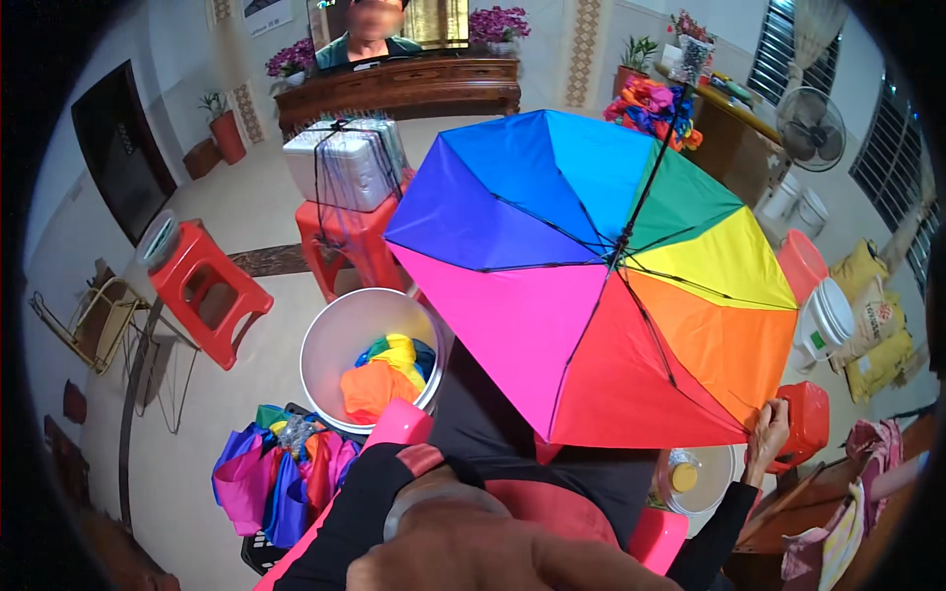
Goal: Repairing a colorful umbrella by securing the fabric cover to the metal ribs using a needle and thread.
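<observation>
A rainbow-coloured umbrella (503, 315) lies spread over my lap, its inside with black ribs and shaft (645, 187) facing up. My right hand (769, 433) is closed on the umbrella's rim, at the corner between the red and orange panels. Close to the camera, my left hand (473, 542) is raised over my lap with its back showing. The left fingers run toward the lower edge and are mostly hidden, so what they hold, if anything, does not show.
A white bucket (320, 345) with coloured fabric stands left of my knees, beside a basket of folded umbrellas (286, 468). Red stools (202, 295) are further left. A clear tub (714, 483) and a red stool (808, 424) are at right. A fan (810, 128) stands behind.
</observation>
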